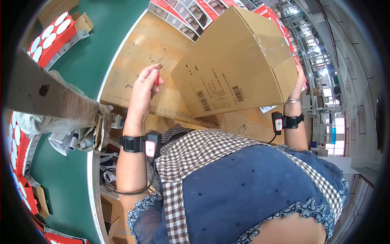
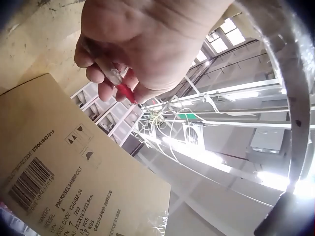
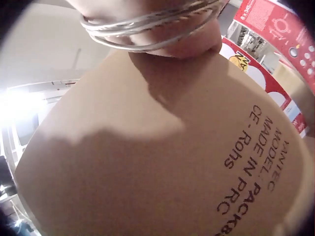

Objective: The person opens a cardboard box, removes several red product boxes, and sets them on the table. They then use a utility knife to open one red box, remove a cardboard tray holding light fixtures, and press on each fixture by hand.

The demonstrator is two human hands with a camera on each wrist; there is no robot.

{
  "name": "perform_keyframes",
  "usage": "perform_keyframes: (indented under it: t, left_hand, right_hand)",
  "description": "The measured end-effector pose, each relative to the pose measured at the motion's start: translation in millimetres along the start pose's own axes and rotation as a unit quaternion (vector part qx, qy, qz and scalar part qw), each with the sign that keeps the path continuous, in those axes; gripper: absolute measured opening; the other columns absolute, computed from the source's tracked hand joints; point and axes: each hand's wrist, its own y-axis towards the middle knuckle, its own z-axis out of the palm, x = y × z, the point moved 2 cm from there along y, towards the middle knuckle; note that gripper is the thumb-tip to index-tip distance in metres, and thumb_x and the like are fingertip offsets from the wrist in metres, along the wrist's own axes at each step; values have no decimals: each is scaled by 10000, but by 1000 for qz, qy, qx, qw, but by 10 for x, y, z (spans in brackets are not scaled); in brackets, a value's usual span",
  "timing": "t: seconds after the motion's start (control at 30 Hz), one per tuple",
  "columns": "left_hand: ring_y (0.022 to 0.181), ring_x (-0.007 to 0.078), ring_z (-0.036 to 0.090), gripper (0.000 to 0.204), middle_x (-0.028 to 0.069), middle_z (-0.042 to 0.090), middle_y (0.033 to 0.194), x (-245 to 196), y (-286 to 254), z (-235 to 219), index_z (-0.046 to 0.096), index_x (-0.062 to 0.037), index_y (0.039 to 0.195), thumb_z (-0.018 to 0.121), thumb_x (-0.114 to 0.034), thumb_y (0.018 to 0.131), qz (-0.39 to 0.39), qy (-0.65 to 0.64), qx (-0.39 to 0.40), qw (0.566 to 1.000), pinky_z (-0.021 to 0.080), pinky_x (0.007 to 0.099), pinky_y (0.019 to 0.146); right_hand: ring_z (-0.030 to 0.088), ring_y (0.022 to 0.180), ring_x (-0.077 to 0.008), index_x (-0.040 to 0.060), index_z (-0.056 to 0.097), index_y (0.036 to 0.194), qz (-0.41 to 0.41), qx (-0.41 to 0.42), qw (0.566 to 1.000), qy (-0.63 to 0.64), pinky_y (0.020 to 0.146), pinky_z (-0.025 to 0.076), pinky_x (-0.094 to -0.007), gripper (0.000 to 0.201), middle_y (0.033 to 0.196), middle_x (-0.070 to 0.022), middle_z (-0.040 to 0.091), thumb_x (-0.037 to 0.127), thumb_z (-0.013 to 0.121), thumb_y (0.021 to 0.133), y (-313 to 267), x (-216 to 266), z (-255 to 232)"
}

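A large brown cardboard carton [image 1: 227,65] stands tilted on the workbench, its printed side with barcodes facing the person. My right hand [image 1: 300,78] rests against the carton's right side, with its fingers partly hidden behind the edge. In the right wrist view, bangles circle the wrist close over the cardboard [image 3: 108,177]. To the left of the carton, my left hand [image 1: 143,87] is raised over the bench and pinches a slim red-and-clear pen-like tool [image 2: 125,92]. Its kind I cannot tell. The left hand is apart from the carton.
Red-and-white printed boxes [image 1: 183,18] stand behind the carton on the wooden workbench [image 1: 134,53]. More red boxes [image 1: 50,38] lie on the green floor [image 1: 95,44] at the left. A wrapped post [image 1: 57,95] rises close beside the left arm.
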Motion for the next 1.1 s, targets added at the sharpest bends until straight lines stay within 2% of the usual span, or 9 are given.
perform_keyframes:
  t: [0.23,0.33,0.57,0.83,1.1]
  left_hand:
    - [643,33,481,347,-29,605,806,38,50,217,615,-59,1257,520,-298,1023,-7,-6,10,1000,331,184,557]
    - [645,29,481,333,-34,608,809,74,75,224,625,-64,1244,522,-292,1024,-8,-15,17,1000,324,183,551]
    - [630,26,478,310,-38,613,811,164,93,136,635,-77,1229,531,-284,1022,-9,-26,24,999,312,179,533]
    - [643,18,506,296,-46,625,797,178,74,72,645,-98,1218,556,-296,1017,-10,-48,33,998,342,169,552]
    - [639,25,505,297,-36,626,801,148,110,112,644,-89,1214,567,-292,1011,-11,-53,52,997,356,173,559]
  right_hand:
    - [655,1000,-191,-78,511,1283,-23,-34,999,-17,840,547,-299,371,1117,-134,651,146,429,1000,-3,90,30]
    - [659,987,-189,-85,513,1269,-29,-21,998,-49,835,550,-300,367,1103,-134,656,149,434,998,-52,111,45]
    - [663,988,-203,-66,528,1255,-32,-25,999,-22,850,551,-307,350,1110,-139,657,149,424,998,43,-5,8]
    - [660,1017,-224,-51,537,1244,-20,-37,997,-58,881,550,-329,357,1139,-146,648,171,382,1012,-1,-7,85]
    - [665,990,-203,-53,545,1238,-30,-41,997,-54,853,551,-317,359,1110,-128,658,161,407,984,-34,41,55]
